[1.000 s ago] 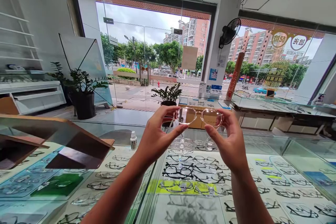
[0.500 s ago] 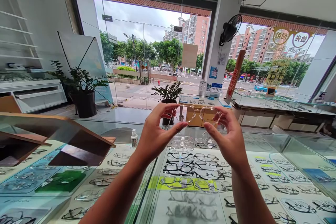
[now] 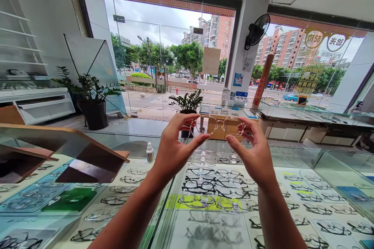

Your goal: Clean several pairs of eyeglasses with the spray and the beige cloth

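A pair of glasses with a clear, pale frame (image 3: 219,125) is held up at chest height over a glass display counter (image 3: 295,161). My left hand (image 3: 173,148) pinches the frame's left end between thumb and fingers. On the other side my right hand (image 3: 253,151) pinches its right end the same way. Both arms reach forward from the bottom of the view. Under the counter glass lie several rows of eyeglass frames (image 3: 204,186).
A small white bottle (image 3: 149,153) stands on the counter left of my hands. A wooden-edged mirror (image 3: 67,155) leans at the left. Potted plants (image 3: 92,101) stand by the glass shopfront. More display cases (image 3: 306,118) run along the right, and a wall fan (image 3: 257,31) hangs above.
The glasses and both hands have shifted slightly upward in the view and a little away from me. The grip on both ends is the same.
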Demonstrator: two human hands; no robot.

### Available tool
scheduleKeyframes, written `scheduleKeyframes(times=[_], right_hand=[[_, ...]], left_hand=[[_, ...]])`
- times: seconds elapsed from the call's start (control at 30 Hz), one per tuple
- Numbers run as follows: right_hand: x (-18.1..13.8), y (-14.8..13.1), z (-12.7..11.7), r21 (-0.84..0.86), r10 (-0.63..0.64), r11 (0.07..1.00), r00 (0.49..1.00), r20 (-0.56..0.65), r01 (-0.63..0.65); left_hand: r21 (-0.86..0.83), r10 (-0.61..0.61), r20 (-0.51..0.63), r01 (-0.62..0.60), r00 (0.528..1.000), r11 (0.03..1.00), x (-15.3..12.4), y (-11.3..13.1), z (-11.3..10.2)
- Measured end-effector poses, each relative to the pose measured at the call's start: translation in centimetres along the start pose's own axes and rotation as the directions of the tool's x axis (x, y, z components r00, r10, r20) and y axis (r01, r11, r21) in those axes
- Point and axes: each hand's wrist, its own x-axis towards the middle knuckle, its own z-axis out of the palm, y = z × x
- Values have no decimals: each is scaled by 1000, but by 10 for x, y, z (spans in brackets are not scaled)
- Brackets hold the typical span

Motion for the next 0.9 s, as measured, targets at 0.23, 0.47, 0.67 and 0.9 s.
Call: scheduleKeyframes(times=[0.23,0.47,0.67,0.9], right_hand=[[0,2,0,-12,-20,1000,1000,-6,20],[0,2,-1,-6,-11,1000,1000,-9,11],[0,2,-1,-13,-12,1000,1000,-13,12],[0,1,-1,-45,-46,998,998,-36,44]], left_hand=[[-16,-16,-4,16,1000,1000,-1,0,1],[-30,-31,11,31,999,999,-1,1,2],[16,18,-28,-18,999,1000,-1,5,1],[-43,4,-11,-4,1000,999,-1,3,3]])
